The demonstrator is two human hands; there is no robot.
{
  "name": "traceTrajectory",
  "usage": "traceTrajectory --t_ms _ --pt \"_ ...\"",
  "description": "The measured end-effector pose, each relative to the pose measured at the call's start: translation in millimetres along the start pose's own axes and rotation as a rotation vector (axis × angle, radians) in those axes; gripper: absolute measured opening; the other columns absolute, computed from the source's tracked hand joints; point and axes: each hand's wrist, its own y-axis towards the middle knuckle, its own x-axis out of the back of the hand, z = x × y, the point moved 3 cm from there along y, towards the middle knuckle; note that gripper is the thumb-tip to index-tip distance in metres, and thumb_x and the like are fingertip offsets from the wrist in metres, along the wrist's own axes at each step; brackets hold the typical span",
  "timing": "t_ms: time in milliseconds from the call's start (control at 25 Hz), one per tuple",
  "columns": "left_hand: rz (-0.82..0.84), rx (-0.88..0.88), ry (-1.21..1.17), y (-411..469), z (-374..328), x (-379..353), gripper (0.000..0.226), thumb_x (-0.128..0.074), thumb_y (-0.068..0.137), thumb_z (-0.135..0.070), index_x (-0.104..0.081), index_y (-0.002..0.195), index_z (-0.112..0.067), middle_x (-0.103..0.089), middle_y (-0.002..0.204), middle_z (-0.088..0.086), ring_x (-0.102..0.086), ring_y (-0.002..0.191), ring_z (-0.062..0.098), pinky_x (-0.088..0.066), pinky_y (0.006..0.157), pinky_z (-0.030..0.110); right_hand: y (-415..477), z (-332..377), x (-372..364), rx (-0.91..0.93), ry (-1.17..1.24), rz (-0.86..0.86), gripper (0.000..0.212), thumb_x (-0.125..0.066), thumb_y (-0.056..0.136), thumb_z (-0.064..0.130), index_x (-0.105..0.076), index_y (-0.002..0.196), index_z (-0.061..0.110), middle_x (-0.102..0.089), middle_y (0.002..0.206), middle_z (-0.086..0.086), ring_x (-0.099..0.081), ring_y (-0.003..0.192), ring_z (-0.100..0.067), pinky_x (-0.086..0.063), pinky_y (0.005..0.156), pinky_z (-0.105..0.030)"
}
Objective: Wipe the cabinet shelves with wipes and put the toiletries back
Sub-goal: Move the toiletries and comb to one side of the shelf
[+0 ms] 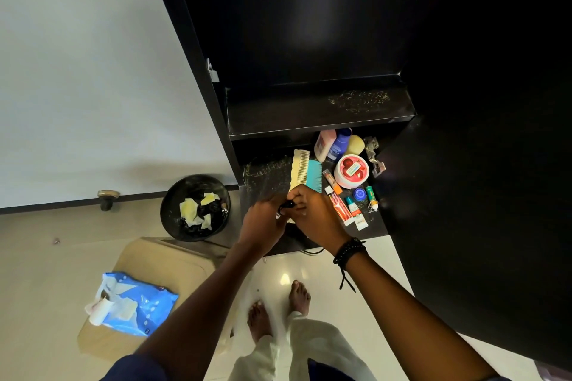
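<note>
Our right hand (315, 216) grips combs (305, 170) by their ends, likely to lay them flat mid lower shelf (263, 176), beside toiletries (351, 170) grouped at right edge. Left hand (263, 221) pinches small black item (287, 204).

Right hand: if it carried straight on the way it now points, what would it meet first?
Probably the cream comb, lying just beyond the right hand on the lower shelf beside the teal comb; they may already touch, depth is unclear.
</note>
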Motion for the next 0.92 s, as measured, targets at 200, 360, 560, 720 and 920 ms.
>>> traceTrajectory --t_ms 200,360,560,720,920 --pt "-0.086 0.092 -0.050 9 21 8 0.021 -0.068 0.086 -0.020 -0.068 0.106 -0.014 -0.072 0.096 0.003 -0.065 0.079 0.013 -0.048 0.069 0.024 7 -23 -4 -0.056 0.083 0.153 0.047 -0.070 0.082 0.020 -0.048 0.124 0.020 -0.059 0.119 0.003 -0.058 0.110 -0.011 -0.049 0.097 -0.023" --pt "-0.201 0.303 -0.113 20 51 9 0.020 -0.070 0.084 -0.015 -0.071 0.103 -0.011 -0.074 0.098 0.008 -0.067 0.083 0.017 -0.047 0.074 0.024 15 -57 -15 -0.242 -0.082 0.033 0.053 -0.068 0.084 0.027 -0.043 0.129 0.013 -0.048 0.137 -0.007 -0.052 0.123 -0.028 -0.054 0.092 -0.040" --pt "-0.208 0.427 -0.136 36 69 2 0.028 -0.069 0.085 -0.016 -0.069 0.113 -0.012 -0.072 0.106 0.011 -0.067 0.096 0.025 -0.048 0.084 0.033 26 -58 -37 -0.284 -0.183 0.009 0.059 -0.063 0.089 0.030 -0.037 0.139 0.011 -0.033 0.143 -0.015 -0.041 0.130 -0.033 -0.044 0.100 -0.036" --pt "-0.217 0.474 -0.142 38 84 -4 0.030 -0.069 0.085 -0.017 -0.069 0.115 -0.014 -0.071 0.110 0.012 -0.065 0.102 0.029 -0.049 0.085 0.034 37 -59 -53 -0.307 -0.277 -0.015 0.063 -0.057 0.092 0.035 -0.029 0.144 0.016 -0.023 0.150 -0.015 -0.038 0.134 -0.036 -0.045 0.101 -0.036" --pt "-0.239 0.423 -0.196 30 94 -3 0.029 -0.069 0.084 -0.018 -0.069 0.114 -0.018 -0.071 0.108 0.007 -0.065 0.101 0.024 -0.043 0.081 0.027 49 -60 -67 -0.439 -0.343 -0.123 0.078 -0.063 0.090 0.033 -0.016 0.147 0.006 -0.027 0.150 -0.022 -0.048 0.127 -0.036 -0.048 0.100 -0.036"
